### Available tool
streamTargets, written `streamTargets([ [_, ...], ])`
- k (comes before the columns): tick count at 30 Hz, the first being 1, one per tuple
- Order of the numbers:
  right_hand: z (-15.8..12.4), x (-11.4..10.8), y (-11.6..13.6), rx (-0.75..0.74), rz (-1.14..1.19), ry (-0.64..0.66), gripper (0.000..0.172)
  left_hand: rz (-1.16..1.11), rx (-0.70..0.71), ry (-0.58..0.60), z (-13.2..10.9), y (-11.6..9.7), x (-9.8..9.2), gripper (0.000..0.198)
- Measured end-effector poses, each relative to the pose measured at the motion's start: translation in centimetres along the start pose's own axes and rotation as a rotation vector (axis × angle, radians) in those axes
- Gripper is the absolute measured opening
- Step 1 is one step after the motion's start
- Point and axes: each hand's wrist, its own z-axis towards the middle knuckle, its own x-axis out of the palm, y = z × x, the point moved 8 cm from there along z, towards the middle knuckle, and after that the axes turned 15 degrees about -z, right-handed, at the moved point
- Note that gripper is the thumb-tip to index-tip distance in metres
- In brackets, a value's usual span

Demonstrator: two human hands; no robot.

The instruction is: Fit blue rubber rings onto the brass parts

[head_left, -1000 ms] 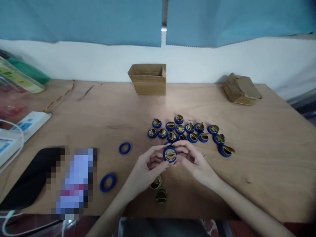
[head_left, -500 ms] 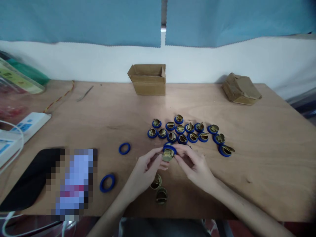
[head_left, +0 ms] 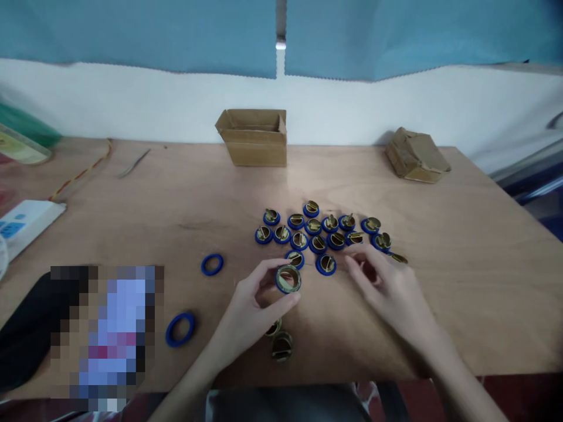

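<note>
My left hand holds a round brass fitting between thumb and forefinger, its open side facing me and a blue ring around its rim. My right hand is apart from it, over the table to the right, fingers loosely curled, thumb and forefinger slightly apart, with nothing visible between them. Just beyond stand several brass fittings seated in blue rings, their small flaps tilted up. Two brass fittings without visible blue rings lie near my left wrist, one partly hidden by that hand.
Two loose blue rings, a near one and a far one, lie left of my hands. An open cardboard box and a crumpled one stand at the back. Left are tweezers, a blurred-out phone and a white power strip.
My right hand has let go of the fitting and moved right. My left hand keeps the fitting, now turned with its opening toward me. The view has shifted slightly right.
</note>
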Motion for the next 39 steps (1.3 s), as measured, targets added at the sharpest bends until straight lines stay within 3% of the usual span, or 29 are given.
streamTargets([
  [2, 0.0, 1.1, -2.1, -0.075, -0.057, 0.202, 0.019, 0.019, -0.002, 0.022, -0.1, 0.0, 0.2, 0.039],
  [6, 0.0, 3.1, -4.9, -0.192, 0.043, 0.415, 0.024, 0.048, -0.022, 0.064, -0.3, 0.2, 0.5, 0.039],
  [10, 0.6, 4.9, -4.7, -0.246, 0.181, 0.593, 0.019, 0.074, -0.021, 0.081, -0.2, 0.1, 0.6, 0.037],
  [15, 1.3, 6.1, -4.7, -0.212, 0.264, 0.676, 0.007, 0.076, -0.030, 0.073, -0.1, 0.3, 0.5, 0.037],
  [31, 1.1, 6.3, -5.5, -0.143, 0.194, 0.542, 0.010, 0.066, -0.022, 0.050, -0.1, 0.1, 0.3, 0.035],
  [39, 0.8, 5.7, -5.1, -0.178, 0.085, 0.363, 0.031, 0.049, -0.018, 0.054, -0.1, 0.3, 0.5, 0.035],
])
